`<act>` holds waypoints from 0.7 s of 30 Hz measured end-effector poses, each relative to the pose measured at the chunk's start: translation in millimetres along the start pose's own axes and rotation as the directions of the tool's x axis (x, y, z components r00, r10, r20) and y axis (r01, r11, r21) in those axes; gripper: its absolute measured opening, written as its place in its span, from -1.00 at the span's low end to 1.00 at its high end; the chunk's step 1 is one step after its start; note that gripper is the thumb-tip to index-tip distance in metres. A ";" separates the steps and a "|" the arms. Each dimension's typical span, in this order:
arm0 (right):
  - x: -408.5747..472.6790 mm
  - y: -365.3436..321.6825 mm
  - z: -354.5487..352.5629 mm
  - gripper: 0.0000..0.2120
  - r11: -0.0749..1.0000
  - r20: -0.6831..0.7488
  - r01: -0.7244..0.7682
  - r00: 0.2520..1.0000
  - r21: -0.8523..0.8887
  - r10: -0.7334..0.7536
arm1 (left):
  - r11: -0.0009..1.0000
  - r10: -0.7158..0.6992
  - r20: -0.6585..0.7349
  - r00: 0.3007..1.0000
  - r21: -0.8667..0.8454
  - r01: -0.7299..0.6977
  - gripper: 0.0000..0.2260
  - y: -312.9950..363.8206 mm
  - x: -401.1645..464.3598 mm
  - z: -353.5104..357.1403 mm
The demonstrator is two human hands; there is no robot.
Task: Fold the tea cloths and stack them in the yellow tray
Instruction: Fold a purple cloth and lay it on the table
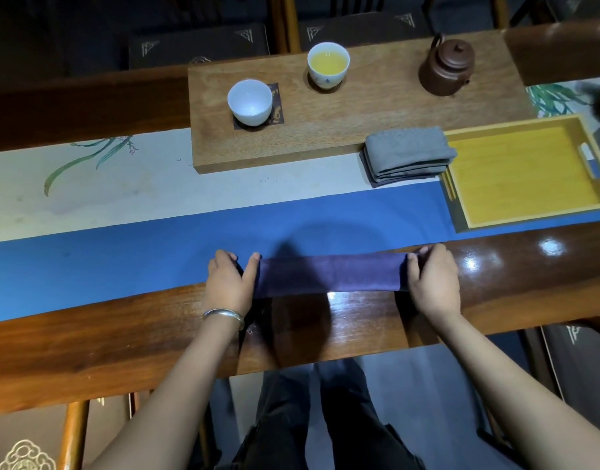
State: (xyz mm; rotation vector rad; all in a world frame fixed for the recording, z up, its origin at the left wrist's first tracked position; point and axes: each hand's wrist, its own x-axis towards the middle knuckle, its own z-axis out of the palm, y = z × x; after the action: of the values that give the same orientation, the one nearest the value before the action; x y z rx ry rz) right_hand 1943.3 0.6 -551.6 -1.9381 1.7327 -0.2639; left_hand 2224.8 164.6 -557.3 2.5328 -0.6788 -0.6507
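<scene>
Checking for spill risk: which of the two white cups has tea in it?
The far cup, nearer the teapot, holds yellow tea; the near-left cup is empty.

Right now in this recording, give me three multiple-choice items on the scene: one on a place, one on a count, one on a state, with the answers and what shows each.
1. Where does the stack of folded grey cloths lie?
A. inside the yellow tray
B. beside the yellow tray, outside it
C. under the teapot

2. How many white cups stand on the wooden board?
A. one
B. two
C. three

3. What is the state of the purple cloth?
A. folded into a long strip, held at both ends
B. crumpled in one hand
C. hanging off the table

Answers:
1 B: the stack sits against the tray's outer wall.
2 B: an empty cup and a cup of yellow tea.
3 A: the left hand and right hand each grip one end.
</scene>
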 end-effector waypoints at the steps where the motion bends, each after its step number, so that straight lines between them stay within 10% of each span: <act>1: -5.8 -4.2 -1.8 -0.84 1.000 -0.043 0.025 0.999 -0.016 -0.026 | 0.999 -0.032 0.019 0.999 0.032 0.031 -0.59 -2.2 -2.7 -0.8; 7: -59.3 -39.5 1.1 -0.87 0.960 0.111 0.265 0.955 0.092 -0.274 | 0.975 -0.093 0.182 0.979 0.216 0.052 -0.52 3.2 -24.0 5.4; 12: -79.7 -71.2 17.8 -0.80 0.940 0.286 0.279 0.900 0.199 -0.328 | 0.971 -0.230 0.145 0.962 -0.030 0.236 -0.66 11.6 -18.9 8.7; 16: -76.1 -88.7 25.3 -0.71 0.962 0.341 0.108 0.920 0.253 -0.193 | 0.846 -0.291 0.150 0.945 -0.422 0.327 -0.80 18.6 -19.8 4.1; 21: -65.4 -93.2 29.1 -0.80 0.921 0.366 -0.169 0.930 0.351 0.031 | 0.801 -0.065 0.024 0.998 -0.595 0.066 -0.71 40.9 -34.5 -8.6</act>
State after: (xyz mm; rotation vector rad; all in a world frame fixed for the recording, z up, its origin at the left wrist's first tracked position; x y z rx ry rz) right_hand 2027.2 75.2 -517.0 -1.5031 1.4165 -0.1795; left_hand 2188.7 154.0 -518.3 1.9669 -0.3108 -0.7505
